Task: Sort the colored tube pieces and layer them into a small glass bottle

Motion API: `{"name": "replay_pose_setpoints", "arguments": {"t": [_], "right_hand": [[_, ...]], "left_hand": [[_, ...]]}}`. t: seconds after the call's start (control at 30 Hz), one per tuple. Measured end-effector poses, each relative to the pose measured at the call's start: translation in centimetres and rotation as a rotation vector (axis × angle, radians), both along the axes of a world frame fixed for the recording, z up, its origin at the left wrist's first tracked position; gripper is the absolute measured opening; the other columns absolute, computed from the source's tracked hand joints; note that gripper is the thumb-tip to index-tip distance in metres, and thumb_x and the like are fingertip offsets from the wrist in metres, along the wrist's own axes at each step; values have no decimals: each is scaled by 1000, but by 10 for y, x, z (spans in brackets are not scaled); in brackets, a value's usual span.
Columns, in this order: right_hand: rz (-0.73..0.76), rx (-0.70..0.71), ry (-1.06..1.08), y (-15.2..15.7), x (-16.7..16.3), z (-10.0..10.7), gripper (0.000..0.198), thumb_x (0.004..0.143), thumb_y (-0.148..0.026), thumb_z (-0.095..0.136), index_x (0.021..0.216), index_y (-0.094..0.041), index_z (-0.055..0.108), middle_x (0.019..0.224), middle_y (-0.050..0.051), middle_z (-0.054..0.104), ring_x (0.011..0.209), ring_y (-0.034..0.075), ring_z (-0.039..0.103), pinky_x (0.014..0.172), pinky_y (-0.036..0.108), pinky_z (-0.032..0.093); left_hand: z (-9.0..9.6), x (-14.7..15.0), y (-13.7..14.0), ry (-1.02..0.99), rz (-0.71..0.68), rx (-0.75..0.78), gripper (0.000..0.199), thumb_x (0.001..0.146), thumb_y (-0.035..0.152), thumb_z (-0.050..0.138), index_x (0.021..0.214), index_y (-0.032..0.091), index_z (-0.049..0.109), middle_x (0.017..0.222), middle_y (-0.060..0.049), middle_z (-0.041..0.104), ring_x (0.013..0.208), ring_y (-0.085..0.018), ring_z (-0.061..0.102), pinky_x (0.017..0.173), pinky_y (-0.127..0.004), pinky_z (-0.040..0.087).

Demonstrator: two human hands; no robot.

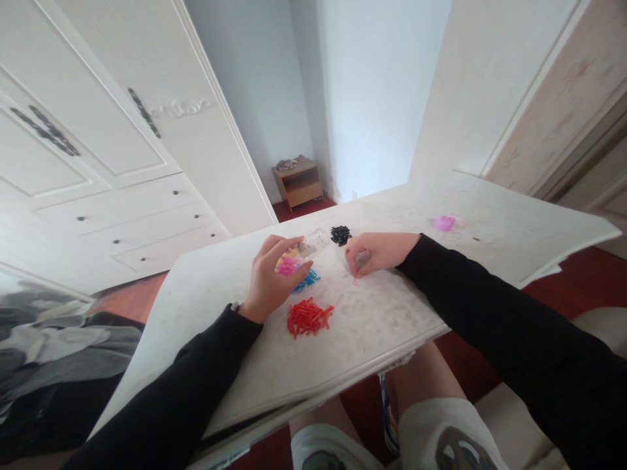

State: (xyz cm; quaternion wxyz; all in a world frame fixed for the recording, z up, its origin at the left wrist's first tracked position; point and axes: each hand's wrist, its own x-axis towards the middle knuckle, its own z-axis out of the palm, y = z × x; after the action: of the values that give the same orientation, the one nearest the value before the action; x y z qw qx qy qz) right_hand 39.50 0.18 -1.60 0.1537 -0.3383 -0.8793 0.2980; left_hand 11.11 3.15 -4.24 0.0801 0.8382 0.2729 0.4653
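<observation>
My left hand [277, 271] is held over the table with thumb and fingers apart, holding nothing. Between its fingers show a pile of pink bands [288, 266] and a bit of yellow. A pile of blue bands [307, 281] lies by the thumb, and a pile of red bands [308, 318] lies nearer to me. A clear plastic container [316, 240] rests just beyond my left fingertips. My right hand [369, 253] is closed in a pinch, with a thin pink rubber band [356, 281] hanging below the fingers. Beyond it lies a black pile of bands [341, 235].
The white table [372, 313] has its front edge above my knees. A pink translucent object [445, 223] lies at the right. White cabinets [93, 130] stand at the left, a small wooden nightstand [301, 186] in the far corner. Dark clothes [63, 365] lie at left.
</observation>
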Motion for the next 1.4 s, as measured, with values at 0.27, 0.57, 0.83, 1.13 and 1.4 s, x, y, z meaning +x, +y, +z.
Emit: {"name": "replay_pose_setpoints", "arguments": {"t": [0.27, 0.57, 0.83, 1.13, 1.4], "right_hand": [[-368, 261, 355, -1, -8, 4, 11, 85, -26, 70, 81, -15, 70, 76, 4, 71, 70, 15, 60, 69, 29, 47], [-360, 204, 489, -1, -16, -1, 23, 81, -35, 80, 76, -15, 71, 69, 2, 67, 65, 13, 58, 65, 28, 46], [-340, 197, 471, -2, -16, 0, 22, 81, -36, 79, 82, -15, 79, 76, 5, 75, 70, 16, 64, 68, 30, 49], [-490, 274, 527, -3, -14, 5, 17, 82, -31, 73, 83, -14, 76, 73, 5, 73, 68, 16, 64, 66, 29, 49], [-378, 232, -43, -3, 17, 16, 10, 73, -15, 64, 72, -16, 74, 72, 3, 73, 65, 15, 61, 64, 27, 44]], "left_hand": [[-3, 0, 3, 36, -2, -13, 39, 80, 33, 83, 117, 24, 76, 98, -4, 64, 91, -20, 63, 84, -35, 55], [-4, 0, 2, 63, -46, -15, 40, 80, 31, 83, 119, 24, 76, 97, -4, 64, 89, -19, 63, 83, -35, 56], [-3, -1, 2, 75, -61, -19, 41, 81, 33, 83, 119, 24, 75, 98, -4, 65, 90, -20, 63, 84, -36, 56], [-3, -1, 0, 42, -46, -56, 36, 87, 36, 77, 119, 21, 70, 98, -3, 64, 88, -18, 62, 82, -32, 53], [1, -2, -1, 4, -33, -90, 22, 94, 36, 62, 108, 19, 62, 93, -3, 63, 84, -18, 58, 78, -31, 50]]}}
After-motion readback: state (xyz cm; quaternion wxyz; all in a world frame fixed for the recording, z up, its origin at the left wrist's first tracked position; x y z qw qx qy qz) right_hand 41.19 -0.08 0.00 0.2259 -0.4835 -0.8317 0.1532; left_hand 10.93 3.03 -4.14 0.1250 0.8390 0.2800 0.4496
